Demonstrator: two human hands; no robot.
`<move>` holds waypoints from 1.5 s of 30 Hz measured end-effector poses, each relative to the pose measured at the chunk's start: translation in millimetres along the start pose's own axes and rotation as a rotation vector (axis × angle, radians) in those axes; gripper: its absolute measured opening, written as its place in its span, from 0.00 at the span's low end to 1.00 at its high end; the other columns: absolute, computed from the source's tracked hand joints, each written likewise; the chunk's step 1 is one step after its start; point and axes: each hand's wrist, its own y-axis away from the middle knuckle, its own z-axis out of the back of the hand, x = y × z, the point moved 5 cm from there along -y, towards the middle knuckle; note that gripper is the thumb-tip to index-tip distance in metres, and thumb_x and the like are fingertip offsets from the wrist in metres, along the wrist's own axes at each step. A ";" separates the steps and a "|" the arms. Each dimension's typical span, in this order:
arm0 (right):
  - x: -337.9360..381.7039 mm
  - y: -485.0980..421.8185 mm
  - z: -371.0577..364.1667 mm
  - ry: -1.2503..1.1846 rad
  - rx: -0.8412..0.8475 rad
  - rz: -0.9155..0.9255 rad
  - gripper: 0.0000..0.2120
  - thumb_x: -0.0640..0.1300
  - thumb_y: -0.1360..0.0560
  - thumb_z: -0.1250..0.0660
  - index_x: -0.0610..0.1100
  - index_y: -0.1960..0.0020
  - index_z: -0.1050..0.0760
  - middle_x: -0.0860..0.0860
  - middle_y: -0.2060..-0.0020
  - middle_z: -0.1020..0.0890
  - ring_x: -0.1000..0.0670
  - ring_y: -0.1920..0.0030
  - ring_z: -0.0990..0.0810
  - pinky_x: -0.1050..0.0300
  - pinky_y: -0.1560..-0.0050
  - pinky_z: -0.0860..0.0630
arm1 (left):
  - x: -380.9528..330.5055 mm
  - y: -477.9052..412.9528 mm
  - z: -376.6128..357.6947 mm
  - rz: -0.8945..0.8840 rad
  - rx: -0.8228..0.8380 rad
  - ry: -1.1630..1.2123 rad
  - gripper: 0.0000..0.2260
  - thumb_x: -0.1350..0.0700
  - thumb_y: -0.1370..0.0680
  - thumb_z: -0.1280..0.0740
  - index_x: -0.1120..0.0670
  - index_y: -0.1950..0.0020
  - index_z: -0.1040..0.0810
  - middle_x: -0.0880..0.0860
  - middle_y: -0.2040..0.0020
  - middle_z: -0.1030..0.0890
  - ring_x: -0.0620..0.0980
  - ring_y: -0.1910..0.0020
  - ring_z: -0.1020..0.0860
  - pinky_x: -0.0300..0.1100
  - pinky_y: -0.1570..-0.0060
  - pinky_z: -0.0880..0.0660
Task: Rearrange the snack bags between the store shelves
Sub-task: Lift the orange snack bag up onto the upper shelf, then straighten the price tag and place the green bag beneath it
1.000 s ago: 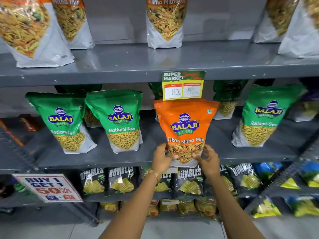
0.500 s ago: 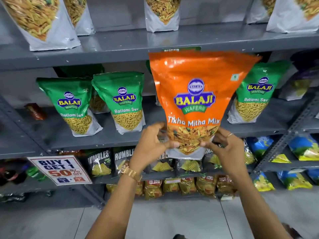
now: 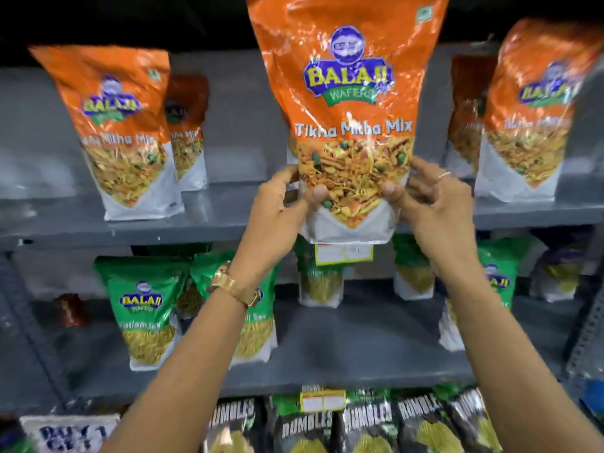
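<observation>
I hold an orange Tikha Mitha Mix bag (image 3: 349,103) upright in front of the upper grey shelf (image 3: 228,214). My left hand (image 3: 277,207) grips its lower left edge, thumb on the front. My right hand (image 3: 431,204) grips its lower right edge. The bag's bottom hangs just past the shelf's front lip, above a price tag (image 3: 343,253). More orange bags stand on that shelf at the left (image 3: 114,125) and right (image 3: 529,119).
Green Ratlami Sev bags (image 3: 147,308) stand on the middle shelf (image 3: 359,354). Black Rumbles packs (image 3: 362,423) line the shelf below. A promo sign (image 3: 72,433) sits at the bottom left. A slotted metal upright (image 3: 585,335) rises on the right.
Both hands have lifted the orange bag from the middle shelf's green bags up to the upper shelf's level. My view has tilted upward with it.
</observation>
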 end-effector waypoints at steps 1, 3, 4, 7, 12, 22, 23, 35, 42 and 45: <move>-0.8 -15.3 -3.1 0.004 -0.001 0.014 0.17 0.40 0.26 0.30 0.61 0.48 0.29 0.69 0.67 0.18 0.71 0.63 0.20 0.69 0.56 0.23 | 2.1 -13.7 0.3 -0.016 -0.013 -0.013 0.10 0.50 0.24 0.34 0.46 0.42 0.24 0.42 0.45 0.19 0.43 0.42 0.21 0.43 0.41 0.25; -12.0 -42.9 -11.2 0.021 0.004 0.023 0.13 0.42 0.26 0.29 0.53 0.44 0.26 0.54 0.56 0.13 0.61 0.55 0.16 0.54 0.50 0.19 | 12.4 -40.3 -0.6 0.000 -0.022 -0.049 0.14 0.48 0.24 0.34 0.50 0.40 0.25 0.48 0.43 0.19 0.47 0.41 0.22 0.49 0.38 0.26; -20.0 -54.0 -16.1 0.023 0.018 0.009 0.13 0.43 0.26 0.29 0.48 0.42 0.25 0.46 0.51 0.14 0.54 0.51 0.15 0.47 0.48 0.18 | 20.3 -50.7 -1.5 0.027 -0.016 -0.061 0.16 0.47 0.25 0.34 0.51 0.40 0.26 0.50 0.42 0.19 0.48 0.40 0.22 0.51 0.37 0.26; -47.8 -78.4 -29.7 0.059 0.026 -0.050 0.19 0.45 0.27 0.28 0.42 0.39 0.26 0.42 0.49 0.14 0.46 0.49 0.15 0.38 0.47 0.19 | 49.4 -73.7 -4.6 0.098 0.001 -0.137 0.16 0.47 0.24 0.35 0.53 0.41 0.26 0.54 0.41 0.19 0.52 0.41 0.22 0.56 0.38 0.26; -83.6 -100.3 -53.4 0.100 0.008 -0.120 0.25 0.59 0.35 0.28 0.51 0.41 0.26 0.46 0.52 0.13 0.45 0.48 0.16 0.38 0.46 0.20 | 85.4 -96.2 -3.1 0.189 -0.021 -0.231 0.12 0.54 0.21 0.37 0.55 0.39 0.26 0.55 0.41 0.19 0.55 0.40 0.24 0.55 0.38 0.27; -112.1 -130.4 -81.7 0.196 -0.009 -0.172 0.18 0.50 0.26 0.31 0.45 0.38 0.25 0.39 0.45 0.18 0.40 0.40 0.22 0.43 0.41 0.25 | 107.3 -120.9 -4.5 0.241 -0.021 -0.271 0.15 0.53 0.20 0.40 0.58 0.36 0.30 0.59 0.38 0.22 0.58 0.37 0.26 0.50 0.41 0.29; -113.6 -131.9 -82.0 0.197 -0.010 -0.175 0.18 0.50 0.26 0.31 0.45 0.38 0.25 0.39 0.44 0.18 0.39 0.39 0.22 0.43 0.40 0.25 | 108.1 -120.8 -4.7 0.241 -0.008 -0.286 0.15 0.52 0.20 0.40 0.58 0.36 0.30 0.60 0.38 0.22 0.59 0.38 0.26 0.49 0.42 0.29; -102.3 -110.6 -71.1 0.439 -0.029 -0.118 0.23 0.55 0.23 0.36 0.47 0.31 0.30 0.45 0.34 0.22 0.40 0.35 0.25 0.42 0.41 0.26 | 116.1 -97.7 6.4 0.228 0.065 -0.531 0.27 0.43 0.23 0.36 0.58 0.31 0.34 0.61 0.33 0.25 0.60 0.35 0.27 0.54 0.38 0.29; -62.1 6.7 -65.9 0.449 -0.503 0.478 0.09 0.44 0.22 0.34 0.38 0.54 0.20 0.43 0.61 0.19 0.43 0.57 0.27 0.57 0.52 0.34 | 87.9 17.3 18.8 -0.296 -0.471 -0.436 0.18 0.60 0.23 0.33 0.59 0.34 0.29 0.55 0.36 0.25 0.55 0.34 0.27 0.50 0.33 0.30; -96.1 61.1 -100.6 0.330 -0.230 0.431 0.09 0.43 0.23 0.34 0.40 0.59 0.21 0.47 0.67 0.20 0.48 0.62 0.29 0.55 0.58 0.31 | 129.7 75.2 26.6 -0.237 -0.527 -0.465 0.15 0.63 0.23 0.35 0.60 0.36 0.27 0.56 0.37 0.26 0.50 0.35 0.28 0.41 0.32 0.35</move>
